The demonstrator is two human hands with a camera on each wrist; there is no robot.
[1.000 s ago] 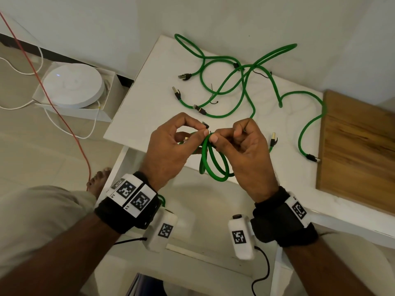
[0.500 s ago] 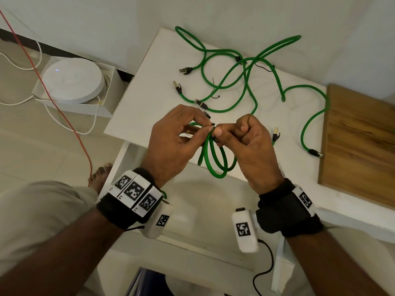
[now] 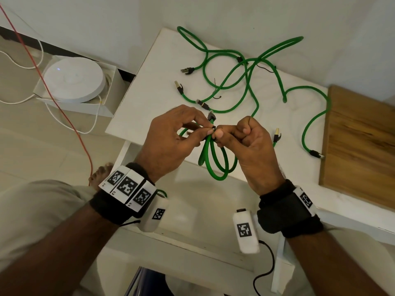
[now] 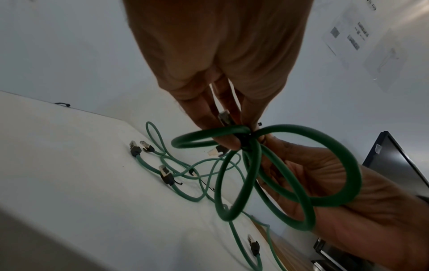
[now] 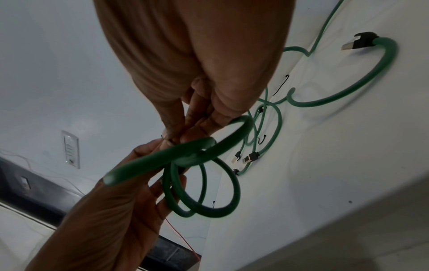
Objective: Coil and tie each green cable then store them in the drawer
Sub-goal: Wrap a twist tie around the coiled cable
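A coiled green cable (image 3: 215, 165) hangs in loops between my hands, just in front of the white table's (image 3: 149, 92) near edge. My left hand (image 3: 205, 130) pinches the coil's gathered top, with a plug (image 3: 211, 116) sticking up beside the fingers. My right hand (image 3: 220, 133) meets it there, thumb and forefinger pinching a thin black tie (image 4: 243, 141) wrapped round the bundle. The left wrist view shows the coil (image 4: 267, 174) fanned into several loops. In the right wrist view the coil (image 5: 197, 174) crosses my left palm. Several loose green cables (image 3: 245, 82) lie tangled on the table.
A wooden board (image 3: 361, 135) lies on the table's right part. On the floor to the left, a round white device (image 3: 73, 79) sits in a white box, with a red wire (image 3: 64, 112) and white cords beside it. A wall runs behind the table.
My fingertips have closed together at the top of the coil and the loops are bunched tighter. Both hands rose slightly toward the table edge.
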